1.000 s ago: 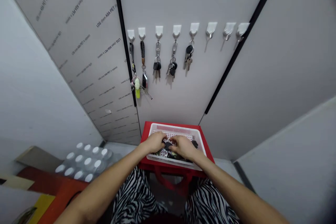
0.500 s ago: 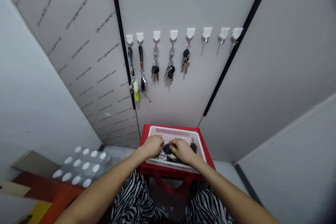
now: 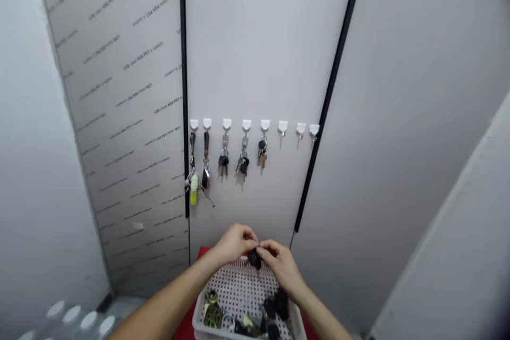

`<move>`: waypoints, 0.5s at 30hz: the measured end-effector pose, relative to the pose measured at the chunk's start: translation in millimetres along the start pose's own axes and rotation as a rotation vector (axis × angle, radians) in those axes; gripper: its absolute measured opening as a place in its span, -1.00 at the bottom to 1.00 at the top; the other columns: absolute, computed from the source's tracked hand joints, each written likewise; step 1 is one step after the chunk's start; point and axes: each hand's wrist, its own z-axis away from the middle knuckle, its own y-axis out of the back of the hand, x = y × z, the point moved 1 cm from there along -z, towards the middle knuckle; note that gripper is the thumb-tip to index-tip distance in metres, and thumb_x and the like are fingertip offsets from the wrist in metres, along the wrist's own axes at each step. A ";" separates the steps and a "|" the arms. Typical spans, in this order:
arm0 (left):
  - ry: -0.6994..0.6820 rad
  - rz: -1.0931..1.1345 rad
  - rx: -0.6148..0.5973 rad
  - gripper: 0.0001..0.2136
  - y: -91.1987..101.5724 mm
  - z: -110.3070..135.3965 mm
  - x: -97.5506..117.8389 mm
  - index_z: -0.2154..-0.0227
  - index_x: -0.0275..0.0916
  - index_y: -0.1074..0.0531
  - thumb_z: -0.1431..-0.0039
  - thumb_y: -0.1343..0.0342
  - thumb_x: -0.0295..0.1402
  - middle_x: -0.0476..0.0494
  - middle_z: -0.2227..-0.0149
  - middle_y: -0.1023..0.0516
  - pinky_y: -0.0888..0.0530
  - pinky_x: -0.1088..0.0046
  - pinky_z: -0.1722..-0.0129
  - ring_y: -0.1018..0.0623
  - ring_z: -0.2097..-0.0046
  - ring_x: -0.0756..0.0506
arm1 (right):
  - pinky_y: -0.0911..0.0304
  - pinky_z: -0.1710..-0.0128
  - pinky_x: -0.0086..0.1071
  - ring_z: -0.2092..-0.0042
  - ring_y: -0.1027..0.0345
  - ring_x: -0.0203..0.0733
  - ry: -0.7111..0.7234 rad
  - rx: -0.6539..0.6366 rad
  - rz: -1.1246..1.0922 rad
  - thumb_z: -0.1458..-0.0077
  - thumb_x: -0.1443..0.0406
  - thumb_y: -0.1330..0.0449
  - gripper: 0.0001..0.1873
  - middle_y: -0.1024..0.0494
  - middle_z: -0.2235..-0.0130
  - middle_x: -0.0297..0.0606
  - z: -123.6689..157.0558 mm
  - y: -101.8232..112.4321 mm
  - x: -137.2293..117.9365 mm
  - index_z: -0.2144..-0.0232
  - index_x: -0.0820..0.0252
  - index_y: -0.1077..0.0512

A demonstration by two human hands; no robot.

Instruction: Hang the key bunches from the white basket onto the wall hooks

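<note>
Black key (image 3: 254,258) above white basket (image 3: 238,288)

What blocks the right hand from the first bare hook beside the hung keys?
Probably nothing, so yes: the right hand, holding a black key with the left hand, has only bare wall between it and that hook.

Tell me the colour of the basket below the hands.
White plastic basket, its floor dotted with small holes; clearest in the head view.

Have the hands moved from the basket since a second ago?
Yes. The left hand and right hand have risen out of the white basket, where they lay among the keys, and pinch a black key above its far rim.
</note>
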 end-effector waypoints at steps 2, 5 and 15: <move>-0.032 0.075 0.062 -0.88 1.8 -8.9 16.2 0.58 -0.39 -0.33 0.26 0.05 -0.46 0.01 0.63 -0.33 -0.23 0.60 0.54 -0.27 0.56 0.08 | -0.03 0.61 -0.53 0.62 -0.06 -0.44 -0.031 0.011 -0.059 0.25 0.25 -0.04 -0.83 -0.24 0.68 -0.43 -8.7 13.8 -10.8 0.64 0.28 -0.27; -0.131 0.210 0.146 -0.87 5.2 -23.3 40.5 0.54 -0.39 -0.31 0.24 0.03 -0.45 -0.04 0.55 -0.35 -0.25 0.57 0.43 -0.31 0.49 0.08 | 0.03 0.67 -0.55 0.67 -0.01 -0.48 -0.048 0.094 -0.127 0.28 0.25 -0.06 -0.83 -0.19 0.73 -0.47 -29.1 38.6 -32.2 0.66 0.28 -0.25; -0.292 0.145 0.446 -0.65 29.3 -83.2 128.4 0.19 -0.26 -0.11 0.14 0.06 -0.47 -0.13 0.34 -0.38 -0.28 0.48 0.35 -0.37 0.38 0.04 | -0.06 0.71 -0.58 0.69 -0.05 -0.50 0.165 0.432 -0.216 0.32 0.31 -0.08 -0.89 -0.20 0.74 -0.46 -121.8 101.4 -139.4 0.68 0.27 -0.24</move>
